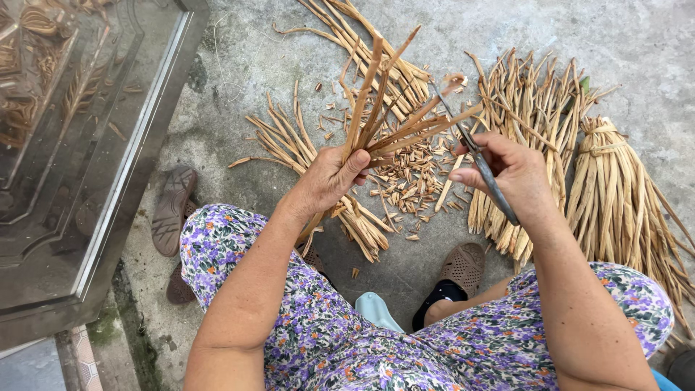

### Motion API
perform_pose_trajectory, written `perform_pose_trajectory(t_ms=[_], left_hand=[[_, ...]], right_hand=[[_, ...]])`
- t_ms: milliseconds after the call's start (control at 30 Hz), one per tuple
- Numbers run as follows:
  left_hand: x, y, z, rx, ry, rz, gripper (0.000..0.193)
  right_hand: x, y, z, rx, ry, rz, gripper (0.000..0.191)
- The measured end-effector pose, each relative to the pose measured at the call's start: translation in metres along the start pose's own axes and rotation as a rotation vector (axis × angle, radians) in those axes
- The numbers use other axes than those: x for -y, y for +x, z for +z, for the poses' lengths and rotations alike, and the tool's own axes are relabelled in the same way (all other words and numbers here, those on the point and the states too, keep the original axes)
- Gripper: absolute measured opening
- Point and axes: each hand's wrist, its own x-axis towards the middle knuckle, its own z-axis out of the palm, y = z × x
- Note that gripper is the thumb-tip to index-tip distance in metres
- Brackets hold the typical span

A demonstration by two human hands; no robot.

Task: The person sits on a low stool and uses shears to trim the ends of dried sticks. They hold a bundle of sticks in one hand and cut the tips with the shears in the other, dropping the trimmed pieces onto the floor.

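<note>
The person's left hand (329, 176) is clenched around the lower ends of a small bunch of dried stalks (384, 108), with the thumb pressed across the front. The bunch is held above the concrete floor (239, 65), over the middle of the scene. From the fist the stalks fan out away from the person: some rise nearly straight up the frame, others lean up and to the right, so the bunch's long axis runs from the hand toward the upper right, with the loose tips pointing away from the body.

The right hand (510, 170) grips the handles of a pair of dark metal scissors (474, 148), fingers curled tightly about them. The scissors lie on a slant, handles low by the wrist and blades pointing up and to the left, and the blades meet the rightward-leaning stalks near their tips.

Below the bunch, a scatter of short cut pieces (413, 181) lies on the floor. Loose stalks lie in a pile (289, 145) to the left of the hand, and more lie farther up (340, 25). On the right are two bundles of stalks, an untied-looking sheaf (532, 108) and a tied bundle (615, 195) beside it. The person wears floral trousers (304, 318), with a brown sandal (463, 266) on one foot. Another sandal (172, 210) rests near a glass panel (72, 145) at the left.
</note>
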Motion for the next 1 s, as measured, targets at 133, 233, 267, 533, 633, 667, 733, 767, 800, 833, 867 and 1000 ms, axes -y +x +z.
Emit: perform_pose_trajectory(t_ms=[133,233,267,533,633,667,733,767,800,833,867,1000], left_hand=[[-0.002,0.0,-0.001,-0.048,0.036,-0.022,0.083],[-0.004,0.0,-0.001,-0.097,0.082,-0.028,0.082],[-0.004,0.0,-0.001,-0.112,0.095,-0.029,0.081],[-0.011,0.0,0.002,-0.154,0.399,0.096,0.067],[-0.015,-0.001,0.006,-0.191,0.475,0.181,0.062],[-0.016,-0.001,0.006,-0.203,0.498,0.219,0.062],[-0.018,-0.002,0.008,-0.205,0.529,0.247,0.062],[-0.019,-0.002,0.008,-0.199,0.537,0.238,0.062],[-0.02,-0.003,0.009,-0.193,0.545,0.229,0.062],[-0.02,-0.002,0.01,-0.197,0.545,0.241,0.062],[-0.021,-0.003,0.01,-0.203,0.545,0.251,0.062],[-0.022,-0.003,0.008,-0.171,0.548,0.162,0.061]], right_hand=[[0.004,-0.002,-0.002,-0.119,-0.077,0.053,0.047],[0.017,-0.012,-0.008,-0.17,-0.111,-0.15,0.044],[0.023,-0.017,-0.01,-0.17,-0.131,-0.252,0.043],[0.056,-0.028,0.014,0.007,-0.497,0.057,0.062],[0.059,-0.026,0.016,0.014,-0.511,0.057,0.064],[0.059,-0.026,0.017,0.012,-0.501,0.048,0.065],[0.056,-0.024,0.02,0.013,-0.538,0.032,0.064],[0.054,-0.023,0.021,0.012,-0.557,0.025,0.064],[0.052,-0.023,0.021,0.014,-0.531,0.039,0.065],[0.05,-0.023,0.021,0.017,-0.505,0.052,0.065],[0.048,-0.024,0.022,0.021,-0.479,0.064,0.065],[0.043,-0.025,0.02,0.028,-0.386,0.044,0.061]])
